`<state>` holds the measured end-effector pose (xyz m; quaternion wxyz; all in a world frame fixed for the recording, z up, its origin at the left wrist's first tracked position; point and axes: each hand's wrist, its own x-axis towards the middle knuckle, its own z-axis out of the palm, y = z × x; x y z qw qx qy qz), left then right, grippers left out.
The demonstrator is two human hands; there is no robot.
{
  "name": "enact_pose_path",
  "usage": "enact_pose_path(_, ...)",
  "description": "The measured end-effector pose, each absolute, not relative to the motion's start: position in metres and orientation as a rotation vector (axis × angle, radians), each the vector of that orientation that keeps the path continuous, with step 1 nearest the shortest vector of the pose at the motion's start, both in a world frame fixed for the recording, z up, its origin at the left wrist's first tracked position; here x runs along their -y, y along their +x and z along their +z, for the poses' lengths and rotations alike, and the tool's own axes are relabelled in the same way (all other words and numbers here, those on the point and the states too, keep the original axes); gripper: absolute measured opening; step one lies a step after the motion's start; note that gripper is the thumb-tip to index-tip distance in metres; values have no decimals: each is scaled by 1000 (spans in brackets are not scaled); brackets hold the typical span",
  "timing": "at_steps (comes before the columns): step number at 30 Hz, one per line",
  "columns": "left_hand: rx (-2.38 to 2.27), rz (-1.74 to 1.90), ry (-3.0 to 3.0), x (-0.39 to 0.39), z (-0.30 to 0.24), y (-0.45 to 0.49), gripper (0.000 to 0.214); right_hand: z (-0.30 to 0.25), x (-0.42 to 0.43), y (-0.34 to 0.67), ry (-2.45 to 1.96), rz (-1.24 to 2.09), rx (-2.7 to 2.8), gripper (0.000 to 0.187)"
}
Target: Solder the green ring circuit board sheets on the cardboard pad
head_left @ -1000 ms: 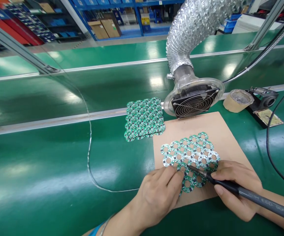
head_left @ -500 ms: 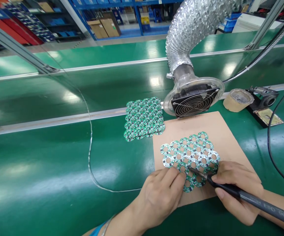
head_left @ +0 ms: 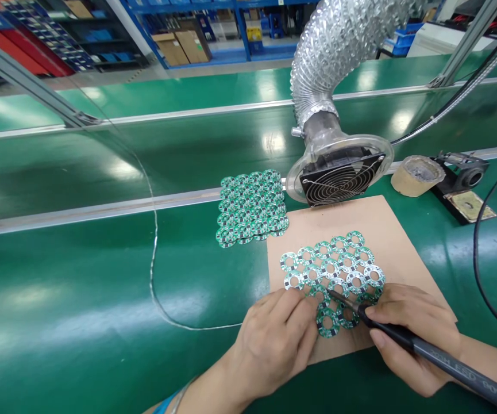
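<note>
My right hand is closed around a black soldering iron, whose tip rests at a panel of ring-shaped green circuit boards. That panel lies on a sheet of brown cardboard. My left hand is at the panel's lower left, its fingers pinched close to the iron's tip. A thin strand of solder wire runs from the left across the bench into this hand. The wire's end is hidden behind the fingers.
A stack of similar circuit board panels sits left of the cardboard. Behind the cardboard stands a fume extractor fan on a silver duct. At right are a round tan container, an iron stand and a black cable.
My left hand has moved slightly left, exposing more of the panel's lower-left ring. The iron and right hand have shifted a little left, and the solder wire and black cable have moved slightly.
</note>
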<state>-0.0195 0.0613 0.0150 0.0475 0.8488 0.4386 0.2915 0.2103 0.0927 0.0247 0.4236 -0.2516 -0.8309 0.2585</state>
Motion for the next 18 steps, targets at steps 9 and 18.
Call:
enact_pose_path(9, -1357, 891, 2491, -62, 15, -20, 11, 24, -90, 211, -631, 607, 2086, 27)
enact_pose_path(18, -1338, 801, 2531, -61, 9, -18, 14, 25, -91, 210, -629, 662, 2064, 27)
